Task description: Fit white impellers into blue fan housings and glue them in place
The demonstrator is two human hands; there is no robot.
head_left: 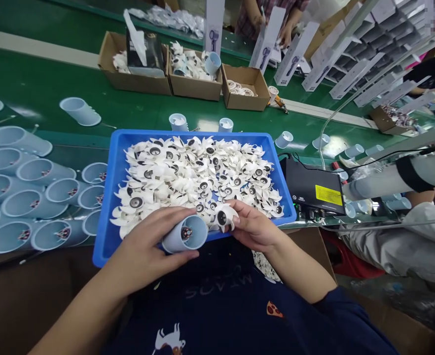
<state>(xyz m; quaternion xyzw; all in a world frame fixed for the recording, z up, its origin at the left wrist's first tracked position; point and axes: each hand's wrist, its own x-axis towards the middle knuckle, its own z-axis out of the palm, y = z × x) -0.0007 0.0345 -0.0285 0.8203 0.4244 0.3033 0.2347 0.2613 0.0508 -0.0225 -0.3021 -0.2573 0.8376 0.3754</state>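
Note:
My left hand (149, 249) is wrapped round a light blue plastic cylinder (173, 239), its open end tilted toward me. Inside the cylinder a small motor with reddish-copper parts shows. Just to the right, my right hand (254, 228) pinches a white fan impeller (225, 217) with a dark round hub facing the camera. The cylinder and the impeller are apart, a small gap between them. Both hands hover over the near edge of a blue tray (104, 222) heaped with white impellers (180, 172) of the same kind.
Many light blue cylinders (32, 204) lie stacked on the left. Cardboard boxes (195, 88) of white parts stand behind the tray. A black device (313, 190) with a yellow label sits to the right. Across the green belt (136, 111), a person's hands (286, 34) are near white cartons (267, 42).

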